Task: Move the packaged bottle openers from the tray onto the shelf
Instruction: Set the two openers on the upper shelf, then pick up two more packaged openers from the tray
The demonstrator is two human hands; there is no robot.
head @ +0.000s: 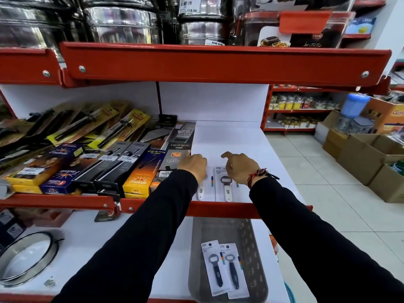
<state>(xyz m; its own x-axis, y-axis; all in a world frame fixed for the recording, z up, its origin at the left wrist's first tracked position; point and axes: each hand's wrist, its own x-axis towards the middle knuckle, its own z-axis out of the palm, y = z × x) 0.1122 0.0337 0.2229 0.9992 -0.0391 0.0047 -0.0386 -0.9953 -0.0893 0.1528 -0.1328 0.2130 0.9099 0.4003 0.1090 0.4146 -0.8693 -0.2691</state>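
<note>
Two packaged bottle openers are lying on the white shelf (244, 136) and two more are waiting in the tray below. At the far left, a round metal ring (26, 256) is sitting on the lower white ledge, and above it boxed lighters (140, 171) and carded kitchen tools are crowding the left part of the shelf. Just right of those boxes, the left hand (193, 166) is reaching in with its black sleeve trailing back toward the camera; the knuckles are facing up and the fingers are curling downward onto the left white-handled opener card (206, 184), covering its upper part, though whether they are pinching it or only pressing on it cannot be told. Immediately beside it, the right white-handled opener card (226, 186) is lying flat, handle pointing toward the shelf's red front lip. The right hand (239, 166), with a red and black thread band at the wrist, is hovering over the top of that card, fingers loosely spread and bending down, with the grip itself hidden from view. Below the red lip, between the two forearms, the translucent grey tray (255, 259) is resting on the lower ledge and holding two dark-handled opener cards (225, 267) side by side, slightly overlapping. Further right, cardboard boxes (367, 162) are standing on the tiled floor.
</note>
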